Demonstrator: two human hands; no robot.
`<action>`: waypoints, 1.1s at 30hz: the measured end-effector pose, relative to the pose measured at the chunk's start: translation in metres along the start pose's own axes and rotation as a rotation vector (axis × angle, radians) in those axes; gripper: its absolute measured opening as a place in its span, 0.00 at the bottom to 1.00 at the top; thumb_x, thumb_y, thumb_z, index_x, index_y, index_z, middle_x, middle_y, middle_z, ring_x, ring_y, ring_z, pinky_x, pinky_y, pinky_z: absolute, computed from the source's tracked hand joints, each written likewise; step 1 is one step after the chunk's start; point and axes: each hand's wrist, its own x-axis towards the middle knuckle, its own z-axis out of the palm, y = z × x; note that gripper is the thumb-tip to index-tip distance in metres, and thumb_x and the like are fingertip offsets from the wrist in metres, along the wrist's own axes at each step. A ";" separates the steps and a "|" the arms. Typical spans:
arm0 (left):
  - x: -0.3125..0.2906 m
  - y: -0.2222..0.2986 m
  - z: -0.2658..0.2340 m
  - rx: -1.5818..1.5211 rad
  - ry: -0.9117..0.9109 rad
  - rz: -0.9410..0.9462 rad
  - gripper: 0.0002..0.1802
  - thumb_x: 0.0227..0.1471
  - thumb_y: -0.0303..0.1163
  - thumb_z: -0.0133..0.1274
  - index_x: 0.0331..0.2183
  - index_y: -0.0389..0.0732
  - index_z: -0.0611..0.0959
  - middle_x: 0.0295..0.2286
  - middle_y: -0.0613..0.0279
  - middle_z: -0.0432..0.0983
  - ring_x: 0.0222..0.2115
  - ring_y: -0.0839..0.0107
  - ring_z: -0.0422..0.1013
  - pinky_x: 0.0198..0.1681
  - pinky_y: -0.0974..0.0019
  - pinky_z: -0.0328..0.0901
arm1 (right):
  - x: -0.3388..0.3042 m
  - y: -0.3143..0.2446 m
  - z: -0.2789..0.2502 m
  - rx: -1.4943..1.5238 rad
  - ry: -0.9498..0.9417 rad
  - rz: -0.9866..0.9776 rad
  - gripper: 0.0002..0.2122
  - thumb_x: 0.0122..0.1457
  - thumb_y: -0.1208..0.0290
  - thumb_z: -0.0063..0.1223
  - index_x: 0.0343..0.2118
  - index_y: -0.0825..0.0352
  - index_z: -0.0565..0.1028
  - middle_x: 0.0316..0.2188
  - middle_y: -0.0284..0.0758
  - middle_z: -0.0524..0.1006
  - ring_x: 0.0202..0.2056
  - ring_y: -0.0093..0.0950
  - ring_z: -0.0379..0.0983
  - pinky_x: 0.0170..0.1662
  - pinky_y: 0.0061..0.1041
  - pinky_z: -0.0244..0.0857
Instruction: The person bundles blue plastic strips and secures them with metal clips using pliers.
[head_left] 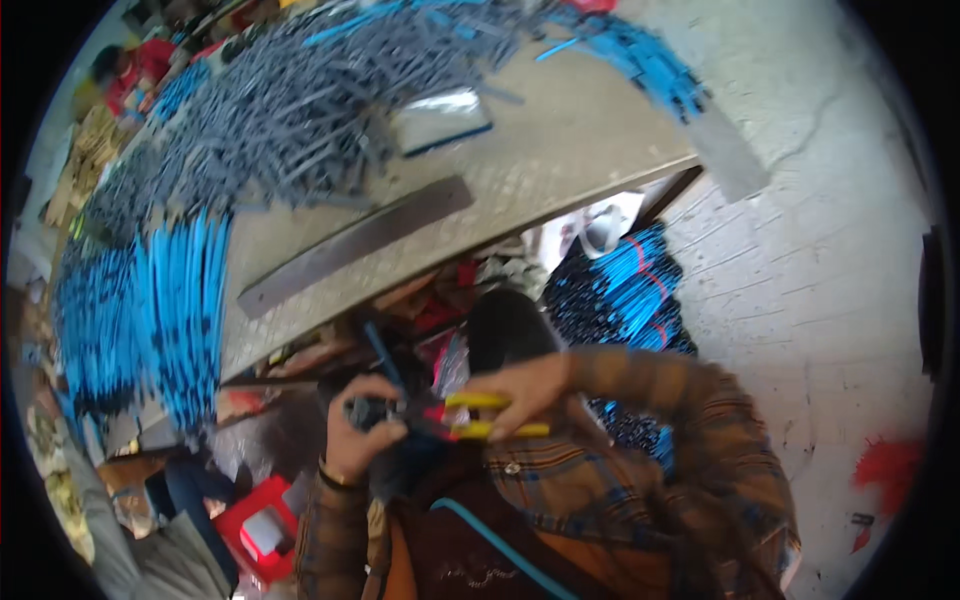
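Note:
Above my lap, my right hand (pixel 532 390) is closed around pliers (pixel 474 431) with yellow handles and red near the jaws. The jaws point left, toward my left hand (pixel 350 437). That hand's fingers are wrapped round a small dark grey fitting (pixel 368 411). A thin blue rod (pixel 382 352) slants up beside it; whether the rod joins the fitting I cannot tell. The tips of the jaws are blurred and reach the fitting or come very close to it.
The table (pixel 560 150) ahead bears a large heap of grey strips (pixel 300 130), a flat metal bar (pixel 360 245), a clear packet (pixel 442 118) and blue rods (pixel 180 310). Bundled blue rods (pixel 635 285) stand below right. A red stool (pixel 262 530) is lower left. Another person (pixel 145 75) sits far left.

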 end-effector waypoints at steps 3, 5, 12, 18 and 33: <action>0.015 0.006 0.000 0.034 -0.003 -0.019 0.21 0.32 0.32 0.64 0.32 0.37 0.76 0.30 0.64 0.71 0.32 0.76 0.66 0.37 0.72 0.61 | 0.004 -0.068 -0.008 -1.093 0.233 0.305 0.27 0.52 0.57 0.52 0.50 0.69 0.63 0.41 0.35 0.70 0.42 0.25 0.66 0.46 0.23 0.60; 0.011 0.010 -0.002 0.050 0.010 -0.029 0.21 0.32 0.32 0.64 0.32 0.37 0.76 0.30 0.65 0.71 0.32 0.76 0.66 0.38 0.72 0.61 | -0.007 -0.039 -0.012 -0.339 0.080 0.383 0.26 0.52 0.60 0.51 0.50 0.70 0.62 0.38 0.36 0.71 0.40 0.26 0.68 0.42 0.25 0.63; 0.013 0.006 -0.007 -0.137 -0.014 -0.098 0.25 0.32 0.32 0.66 0.36 0.37 0.76 0.31 0.66 0.70 0.33 0.78 0.65 0.39 0.73 0.61 | -0.011 -0.038 -0.006 -0.152 0.099 0.110 0.23 0.53 0.64 0.49 0.49 0.71 0.62 0.36 0.38 0.72 0.33 0.25 0.71 0.36 0.19 0.65; 0.007 0.001 -0.007 -0.083 -0.011 -0.062 0.26 0.30 0.34 0.66 0.35 0.37 0.76 0.30 0.64 0.71 0.32 0.77 0.66 0.38 0.72 0.61 | -0.010 -0.037 0.005 0.422 0.007 0.481 0.26 0.53 0.60 0.49 0.51 0.71 0.60 0.27 0.32 0.73 0.27 0.19 0.71 0.28 0.18 0.68; 0.016 0.006 -0.008 -0.187 -0.066 -0.147 0.25 0.30 0.32 0.67 0.34 0.37 0.77 0.30 0.67 0.71 0.33 0.78 0.65 0.39 0.73 0.60 | -0.016 0.010 0.003 0.780 -0.208 0.330 0.24 0.54 0.66 0.49 0.51 0.72 0.58 0.28 0.33 0.72 0.29 0.25 0.71 0.28 0.23 0.65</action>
